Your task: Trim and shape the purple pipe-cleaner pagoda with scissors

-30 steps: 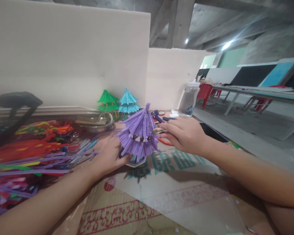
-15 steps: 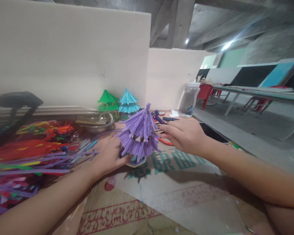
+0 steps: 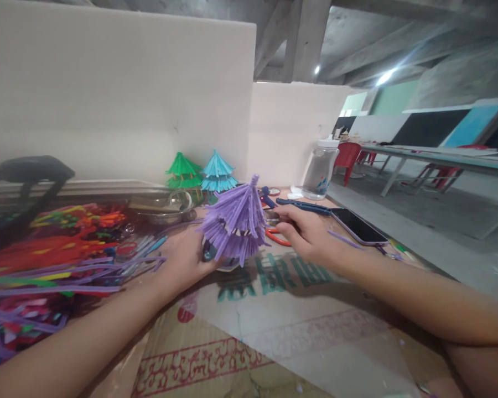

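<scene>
A purple two-tiered pavilion model (image 3: 236,221), its roofs built from fuzzy pipe cleaners, leans over the cardboard at the centre. My left hand (image 3: 186,257) grips its base from the left, with the far fingers hidden behind the model. To the right of the roof is my right hand (image 3: 301,229), fingers curled, close to a small shiny metal piece (image 3: 271,218). What those fingers hold is not clear. Below them on the board lies an orange-red handle (image 3: 277,237). Behind the model stand a green pavilion model (image 3: 182,172) and a light-blue pavilion model (image 3: 218,172).
Loose pipe cleaners (image 3: 58,276) heap on the left beside a metal bowl (image 3: 161,209). A dark-blue tool (image 3: 302,206), a phone (image 3: 359,225) and a water bottle (image 3: 320,168) are on the right. Printed cardboard (image 3: 232,331) covers the front; a pale partition (image 3: 120,99) rises behind.
The pavilion model has tilted to the right, its base swinging left and up. My right hand has drawn slightly down and left, away from the roof edge, uncovering the phone and dark-blue tool.
</scene>
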A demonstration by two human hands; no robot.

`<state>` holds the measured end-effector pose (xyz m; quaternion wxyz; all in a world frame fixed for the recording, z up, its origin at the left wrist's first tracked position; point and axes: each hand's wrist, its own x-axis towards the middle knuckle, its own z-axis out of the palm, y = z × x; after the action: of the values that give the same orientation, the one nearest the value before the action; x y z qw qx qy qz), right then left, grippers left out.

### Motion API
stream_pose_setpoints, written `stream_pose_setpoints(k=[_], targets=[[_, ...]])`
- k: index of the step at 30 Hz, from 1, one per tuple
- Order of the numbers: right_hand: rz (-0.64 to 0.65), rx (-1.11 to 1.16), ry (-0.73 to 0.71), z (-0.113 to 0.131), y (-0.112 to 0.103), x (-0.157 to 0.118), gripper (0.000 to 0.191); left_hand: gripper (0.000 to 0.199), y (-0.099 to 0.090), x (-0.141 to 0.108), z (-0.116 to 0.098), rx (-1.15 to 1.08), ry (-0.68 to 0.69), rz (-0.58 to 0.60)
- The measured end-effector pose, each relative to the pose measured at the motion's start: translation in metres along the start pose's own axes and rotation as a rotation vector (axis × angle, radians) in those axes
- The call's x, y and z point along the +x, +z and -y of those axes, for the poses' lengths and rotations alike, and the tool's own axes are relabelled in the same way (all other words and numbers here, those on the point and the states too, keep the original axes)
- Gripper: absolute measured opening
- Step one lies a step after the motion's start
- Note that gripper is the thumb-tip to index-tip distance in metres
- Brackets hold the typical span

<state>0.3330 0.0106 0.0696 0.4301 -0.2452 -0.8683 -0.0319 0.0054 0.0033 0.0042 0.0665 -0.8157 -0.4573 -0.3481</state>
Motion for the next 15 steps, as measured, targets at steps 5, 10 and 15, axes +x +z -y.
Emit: stream_pose_setpoints(k=[5, 10, 15], targets=[[-0.059, 0.331, 0.340, -0.003, 0.040, -0.020, 0.042, 0.062, 0.006, 0.002, 0.003, 0.036, -0.013, -0.079], [-0.031, 0.457, 0.424, -0.002, 0.051, -0.026, 0.051, 0.063, 0.005, 0.002, 0.003, -0.018, -0.002, -0.061], [-0.021, 0.449, 0.426, -0.003, 0.048, -0.024, 0.054, 0.078, 0.010, 0.001, 0.008, 0.019, -0.130, -0.064]])
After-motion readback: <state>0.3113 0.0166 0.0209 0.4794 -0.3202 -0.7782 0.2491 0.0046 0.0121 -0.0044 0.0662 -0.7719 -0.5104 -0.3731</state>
